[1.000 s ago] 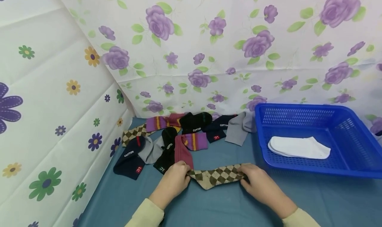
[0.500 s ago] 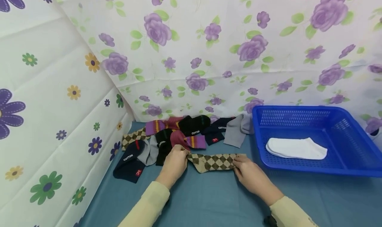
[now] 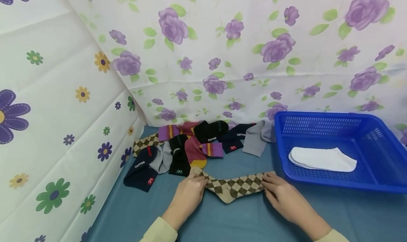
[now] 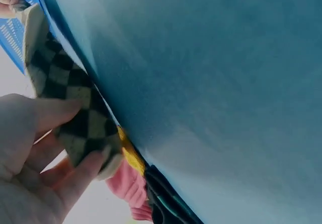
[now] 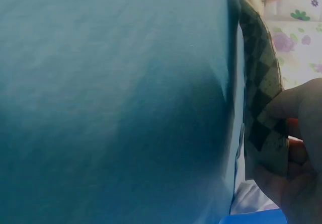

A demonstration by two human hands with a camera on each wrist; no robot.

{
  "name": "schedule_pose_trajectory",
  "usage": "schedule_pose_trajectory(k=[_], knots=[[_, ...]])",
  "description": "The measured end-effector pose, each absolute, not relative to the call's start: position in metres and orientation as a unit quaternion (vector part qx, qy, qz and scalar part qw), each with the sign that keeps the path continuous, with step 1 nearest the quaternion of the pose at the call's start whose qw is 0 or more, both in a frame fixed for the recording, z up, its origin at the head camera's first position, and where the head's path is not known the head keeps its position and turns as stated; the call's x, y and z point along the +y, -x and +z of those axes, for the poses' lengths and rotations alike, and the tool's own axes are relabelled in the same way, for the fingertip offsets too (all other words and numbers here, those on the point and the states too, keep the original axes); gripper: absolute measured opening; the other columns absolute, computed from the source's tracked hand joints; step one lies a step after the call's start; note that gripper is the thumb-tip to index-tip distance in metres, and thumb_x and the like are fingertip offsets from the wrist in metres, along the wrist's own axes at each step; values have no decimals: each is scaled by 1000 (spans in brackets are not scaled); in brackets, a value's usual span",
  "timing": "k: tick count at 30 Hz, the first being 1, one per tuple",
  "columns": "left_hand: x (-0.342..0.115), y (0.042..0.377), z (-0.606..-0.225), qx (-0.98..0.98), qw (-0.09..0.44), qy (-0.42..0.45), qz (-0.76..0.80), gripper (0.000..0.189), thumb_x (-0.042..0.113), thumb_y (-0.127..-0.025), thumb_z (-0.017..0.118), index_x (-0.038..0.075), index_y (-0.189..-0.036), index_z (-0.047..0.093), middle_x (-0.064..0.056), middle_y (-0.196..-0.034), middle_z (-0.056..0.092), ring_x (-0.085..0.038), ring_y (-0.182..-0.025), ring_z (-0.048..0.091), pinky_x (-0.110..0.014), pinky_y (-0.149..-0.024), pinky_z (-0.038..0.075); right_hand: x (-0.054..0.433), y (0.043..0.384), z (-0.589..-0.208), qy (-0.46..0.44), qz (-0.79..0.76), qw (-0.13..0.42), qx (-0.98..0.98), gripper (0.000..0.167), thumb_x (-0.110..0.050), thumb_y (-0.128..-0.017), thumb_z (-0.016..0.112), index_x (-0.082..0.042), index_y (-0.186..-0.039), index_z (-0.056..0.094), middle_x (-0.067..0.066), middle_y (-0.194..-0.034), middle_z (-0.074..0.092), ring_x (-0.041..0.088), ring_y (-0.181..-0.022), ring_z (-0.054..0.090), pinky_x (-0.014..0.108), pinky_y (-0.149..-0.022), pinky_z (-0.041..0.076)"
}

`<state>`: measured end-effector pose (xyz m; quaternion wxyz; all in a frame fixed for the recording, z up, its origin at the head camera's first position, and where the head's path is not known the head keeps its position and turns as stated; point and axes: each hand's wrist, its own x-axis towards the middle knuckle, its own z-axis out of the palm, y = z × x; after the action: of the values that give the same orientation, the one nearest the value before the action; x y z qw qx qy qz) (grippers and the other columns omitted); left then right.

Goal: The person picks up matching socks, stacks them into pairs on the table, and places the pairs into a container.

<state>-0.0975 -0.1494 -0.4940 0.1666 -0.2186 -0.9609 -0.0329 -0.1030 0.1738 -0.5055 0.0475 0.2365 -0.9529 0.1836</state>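
A beige and brown argyle sock is stretched sideways between both hands at the middle of the table. My left hand pinches its toe end; in the left wrist view the thumb lies on the checkered side of the sock. The cuff end is pinched by my right hand, and the right wrist view has the sock running away from those fingers. Just beyond the left hand lie a maroon sock with a yellow toe and a black sock.
A blue plastic basket stands at the right with white socks inside. Behind the hands, navy, grey, black and purple-striped socks lie in a loose row. Patterned cloths hang behind and at the left.
Both hands carried the argyle sock away from the body, then back nearer, keeping it stretched. The maroon and black socks beyond the left hand have shifted, and the maroon one's yellow toe now shows.
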Motion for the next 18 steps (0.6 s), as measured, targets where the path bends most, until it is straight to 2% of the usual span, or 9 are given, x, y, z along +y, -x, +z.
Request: schedule_pose_trajectory(k=[3, 8, 11, 15, 18], knots=[[-152, 89, -494, -971, 116, 208, -25, 14, 13, -86, 65, 21, -92, 75, 8, -94, 72, -12, -82, 60, -28, -63, 54, 175, 99, -506, -247, 169, 26, -954, 30, -25, -88, 64, -14, -115, 68, 7, -128, 60, 27, -123, 52, 45, -96, 47], [-153, 86, -488, -981, 34, 187, -24, 26, 4, -82, 66, 20, -101, 74, 3, -109, 70, -17, -93, 62, -33, -71, 55, 178, 94, -508, -240, 157, -13, -958, 33, -32, -87, 63, -14, -114, 68, 8, -128, 59, 28, -123, 53, 46, -96, 46], [-154, 87, -482, -984, -2, 176, -40, 32, -3, -78, 67, 18, -102, 73, 2, -108, 70, -18, -91, 63, -35, -70, 54, 178, 92, -508, -235, 151, -20, -960, 40, -41, -85, 64, -13, -113, 69, 8, -130, 58, 28, -123, 52, 47, -96, 46], [-153, 88, -474, -985, -12, 158, -65, 31, -5, -76, 66, 16, -97, 73, 0, -92, 71, -18, -78, 64, -34, -59, 52, 173, 91, -505, -233, 138, 13, -962, 37, -44, -84, 64, -14, -104, 73, 8, -126, 61, 26, -120, 55, 46, -94, 47], [-149, 88, -473, -987, 23, 148, -64, 27, -3, -77, 64, 15, -95, 73, 0, -85, 69, -17, -73, 64, -31, -54, 50, 166, 91, -500, -231, 128, 70, -962, 27, -37, -83, 68, -14, -95, 74, 6, -114, 67, 25, -110, 61, 46, -89, 50]])
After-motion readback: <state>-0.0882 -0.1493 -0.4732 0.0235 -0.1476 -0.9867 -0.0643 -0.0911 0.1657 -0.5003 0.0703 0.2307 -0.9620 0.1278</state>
